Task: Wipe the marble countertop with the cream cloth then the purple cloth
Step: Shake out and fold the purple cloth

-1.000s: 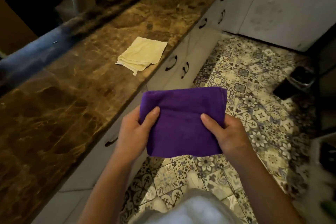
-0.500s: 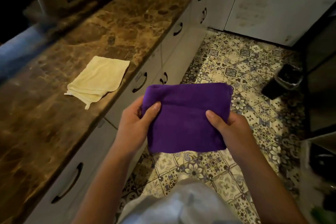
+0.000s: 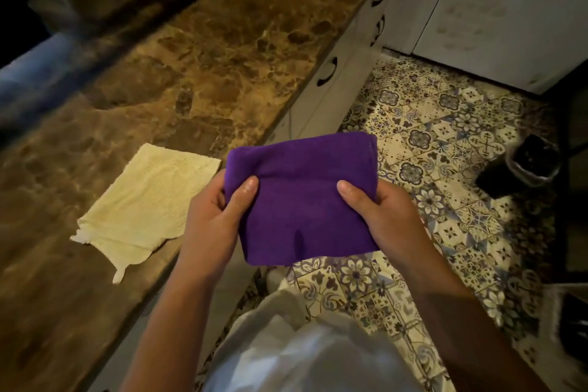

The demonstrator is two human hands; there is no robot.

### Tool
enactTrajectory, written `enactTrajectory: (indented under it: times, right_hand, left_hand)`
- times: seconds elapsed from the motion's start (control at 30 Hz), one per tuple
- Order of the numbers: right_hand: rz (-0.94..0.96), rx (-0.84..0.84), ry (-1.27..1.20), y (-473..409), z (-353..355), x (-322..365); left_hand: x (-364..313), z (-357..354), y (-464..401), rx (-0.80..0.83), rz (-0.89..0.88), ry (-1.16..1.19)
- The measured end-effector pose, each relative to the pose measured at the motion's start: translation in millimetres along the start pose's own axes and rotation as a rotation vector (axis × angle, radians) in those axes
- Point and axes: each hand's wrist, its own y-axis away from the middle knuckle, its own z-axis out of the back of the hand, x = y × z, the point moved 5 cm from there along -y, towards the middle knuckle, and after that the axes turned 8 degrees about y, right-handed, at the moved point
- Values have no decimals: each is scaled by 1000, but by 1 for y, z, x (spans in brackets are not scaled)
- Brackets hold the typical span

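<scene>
Hands, left hand (image 3: pixel 213 219) and right hand (image 3: pixel 386 216), stay clamped on the folded purple cloth (image 3: pixel 305 197) over the floor as the cream cloth (image 3: pixel 146 200), lying on the marble countertop (image 3: pixel 197 67), draws nearer at left, suggesting the purple pass comes next.

Dim kitchen: patterned floor tiles (image 3: pixel 445 149), white cabinets (image 3: pixel 343 73) with dark handles, black bin (image 3: pixel 521 165).

It was a home kitchen: a brown marble surface (image 3: pixel 222 51) ran above white handled drawers (image 3: pixel 331 73), with patterned floor tiles (image 3: pixel 445 143) beside them.
</scene>
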Motion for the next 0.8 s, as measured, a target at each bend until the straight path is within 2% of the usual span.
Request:
enactTrajectory:
  times: [0.13,0.23,0.43,0.57,0.7,0.8]
  right_hand:
    - [18,31,7,-58,-16,24]
    - [37,63,28,-97,-28,39]
    - [89,237,113,-171,-53,62]
    - [79,408,159,-226,-68,68]
    - [102,618,242,-281,-94,69]
    - [54,835,248,-312,-115,70]
  left_hand:
    - [-10,16,-46,19,55,-7]
    - [-28,26,-75,30,19,-71]
    - [-37,46,-118,-142,-5,-51]
    - [-33,50,-130,-310,-35,-69]
    - [-24,48,-137,-575,-57,-49]
    - [-21,45,-140,-777,-61,-192]
